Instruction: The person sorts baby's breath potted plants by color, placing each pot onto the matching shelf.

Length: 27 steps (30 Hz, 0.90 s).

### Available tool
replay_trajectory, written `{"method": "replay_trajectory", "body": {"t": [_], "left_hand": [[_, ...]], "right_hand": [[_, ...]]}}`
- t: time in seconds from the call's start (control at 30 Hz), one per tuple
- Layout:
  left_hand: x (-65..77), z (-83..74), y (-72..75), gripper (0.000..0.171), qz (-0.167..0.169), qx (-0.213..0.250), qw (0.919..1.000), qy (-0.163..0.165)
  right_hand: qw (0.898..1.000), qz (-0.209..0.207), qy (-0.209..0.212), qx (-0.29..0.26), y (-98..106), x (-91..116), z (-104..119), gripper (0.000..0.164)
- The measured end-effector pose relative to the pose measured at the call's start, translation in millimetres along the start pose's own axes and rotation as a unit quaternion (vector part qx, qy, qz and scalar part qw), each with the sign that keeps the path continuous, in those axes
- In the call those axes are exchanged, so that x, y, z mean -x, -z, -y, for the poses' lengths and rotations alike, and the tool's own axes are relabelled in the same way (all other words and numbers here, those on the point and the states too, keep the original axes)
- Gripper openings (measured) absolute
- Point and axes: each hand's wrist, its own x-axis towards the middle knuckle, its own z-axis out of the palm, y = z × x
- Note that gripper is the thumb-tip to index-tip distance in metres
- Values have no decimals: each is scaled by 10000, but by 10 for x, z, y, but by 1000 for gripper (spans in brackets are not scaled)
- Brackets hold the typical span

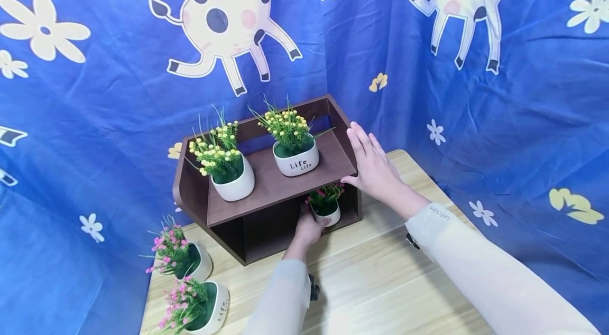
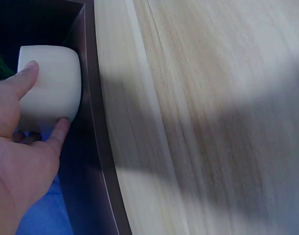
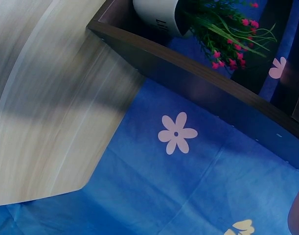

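A dark brown two-tier shelf stands on the wooden table. In its lower compartment, near the right end, sits a white pot with pink flowers. My left hand grips this flowerpot from the left; in the left wrist view thumb and fingers spread over the white pot. My right hand rests against the shelf's right side panel with its fingers extended. Only bits of that hand show at the right wrist view's edge, while the pink flowers appear inside the shelf.
Two white pots with yellow flowers, one left and one right, stand on the upper tier. On the table at the left are two pink-flowered pots. A blue patterned curtain hangs close around the table.
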Motion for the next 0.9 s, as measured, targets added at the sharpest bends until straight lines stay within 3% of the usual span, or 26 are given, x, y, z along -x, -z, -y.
{"method": "replay_trajectory", "body": {"t": [0.27,0.9], "left_hand": [[6,-7,-79,81,-12,-95,10000,23],[26,1,-98,82,-264,-271,9993,-14]], "right_hand": [[9999,-101,19,-2,4,7,-8,138],[10000,-70,-2,-68,-9,6,29,138]]}}
